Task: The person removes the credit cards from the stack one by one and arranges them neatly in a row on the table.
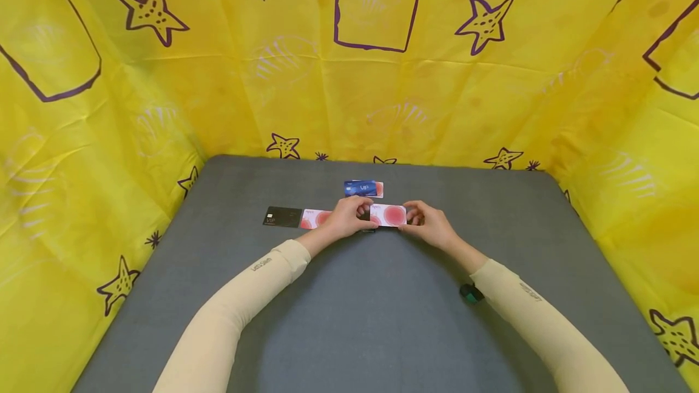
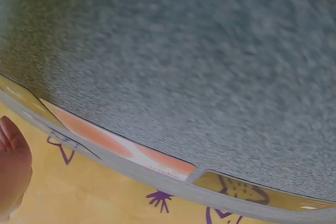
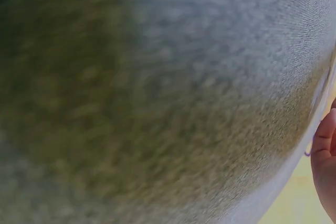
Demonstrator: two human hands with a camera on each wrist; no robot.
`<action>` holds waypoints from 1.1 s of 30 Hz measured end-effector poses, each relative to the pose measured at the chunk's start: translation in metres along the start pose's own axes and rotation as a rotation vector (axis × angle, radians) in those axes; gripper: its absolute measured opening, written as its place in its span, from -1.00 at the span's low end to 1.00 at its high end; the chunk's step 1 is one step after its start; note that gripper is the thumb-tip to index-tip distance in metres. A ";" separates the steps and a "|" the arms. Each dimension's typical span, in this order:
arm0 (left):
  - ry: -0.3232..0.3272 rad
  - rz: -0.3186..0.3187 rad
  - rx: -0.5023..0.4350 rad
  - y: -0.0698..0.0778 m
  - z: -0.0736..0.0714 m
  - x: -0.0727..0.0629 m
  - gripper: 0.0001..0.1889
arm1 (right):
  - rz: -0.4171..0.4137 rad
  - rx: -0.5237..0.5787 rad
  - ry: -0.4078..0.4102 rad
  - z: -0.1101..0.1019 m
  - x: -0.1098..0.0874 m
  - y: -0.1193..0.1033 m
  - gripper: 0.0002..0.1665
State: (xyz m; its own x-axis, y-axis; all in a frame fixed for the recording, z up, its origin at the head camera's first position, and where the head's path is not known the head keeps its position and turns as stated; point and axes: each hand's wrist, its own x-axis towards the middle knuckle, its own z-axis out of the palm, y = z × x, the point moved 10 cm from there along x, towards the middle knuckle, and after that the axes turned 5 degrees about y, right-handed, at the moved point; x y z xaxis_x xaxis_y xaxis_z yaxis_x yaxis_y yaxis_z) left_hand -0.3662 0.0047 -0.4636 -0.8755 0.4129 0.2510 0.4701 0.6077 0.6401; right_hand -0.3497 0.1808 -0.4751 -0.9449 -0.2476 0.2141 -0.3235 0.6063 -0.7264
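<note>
"One pink-and-white card (image 1: 389, 215) is between us; how do we have it gripped?"

"Our left hand (image 1: 349, 217) pinches its left end and our right hand (image 1: 433, 227) pinches its right, so it bridges the gap, printed face toward our head camera. We cannot tell whether it touches the desk (image 1: 355, 320)."

"What edges and room do we have?"

"Toward the desk's left edge, a black VIP card (image 1: 282, 217) and a matching card (image 1: 314, 219) lie end to end, the latter partly behind our left hand. Our left wrist view shows a glossy card (image 2: 31, 106) continuing that row. Nearer the far edge, a blue VIP card (image 1: 358, 188) partly covers a pale card (image 1: 380, 189). From our right hand, grey surface runs to the right edge; more of it spreads between our forearms. Both far corners are well apart from us."

"And our pose?"

"Both forearms reach in from the near side and angle inward, thumbs nearer us, fingers beyond. Beside our right cuff sits a black-and-green object (image 1: 471, 293)."
</note>
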 end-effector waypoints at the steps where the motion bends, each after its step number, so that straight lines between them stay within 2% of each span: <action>1: -0.002 -0.002 0.001 0.000 0.001 0.000 -0.47 | -0.001 -0.002 -0.002 0.000 -0.001 0.001 -0.39; 9: -0.041 -0.006 0.020 0.006 0.010 0.000 -0.47 | 0.000 -0.015 -0.019 -0.003 -0.007 0.007 -0.39; 15: -0.079 -0.005 0.093 0.011 0.016 0.000 -0.47 | -0.007 -0.032 -0.018 -0.007 -0.010 0.009 -0.40; 22: -0.100 -0.021 0.168 0.009 0.020 0.000 -0.44 | 0.002 -0.046 -0.032 -0.009 -0.012 0.011 -0.38; 33: -0.139 0.015 0.253 0.004 0.026 0.003 -0.46 | -0.009 -0.058 -0.058 -0.004 -0.012 0.011 -0.42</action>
State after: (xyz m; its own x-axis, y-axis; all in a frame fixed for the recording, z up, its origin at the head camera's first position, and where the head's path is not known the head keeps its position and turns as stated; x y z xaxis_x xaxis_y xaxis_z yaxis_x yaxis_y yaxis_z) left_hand -0.3639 0.0258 -0.4791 -0.8528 0.5015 0.1460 0.5111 0.7435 0.4313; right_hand -0.3424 0.1932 -0.4826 -0.9380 -0.2954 0.1813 -0.3360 0.6464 -0.6850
